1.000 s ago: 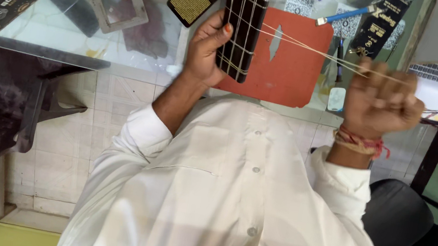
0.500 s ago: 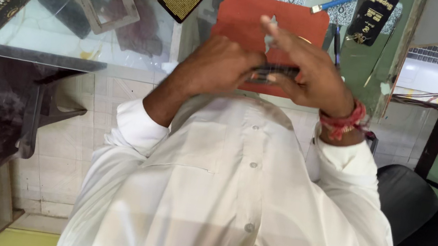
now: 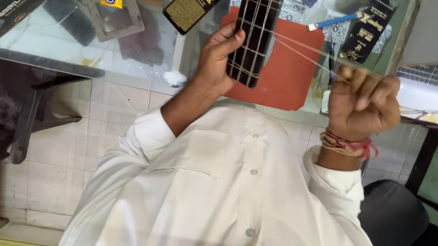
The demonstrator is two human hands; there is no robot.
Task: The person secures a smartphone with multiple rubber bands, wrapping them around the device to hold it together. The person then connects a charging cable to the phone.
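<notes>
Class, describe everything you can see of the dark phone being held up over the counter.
The phone is a flat, glossy black slab, held roughly upright above the orange mat. Pale elastic bands cross it both lengthwise and across, forming a grid. The left hand grips its lower left edge. From its right side, strands stretch taut to the closed right hand. No screen image shows.

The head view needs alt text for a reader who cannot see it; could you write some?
A person's left hand holds a black phone wrapped in thin bands, while the right hand pulls one band taut above an orange mat.
</notes>
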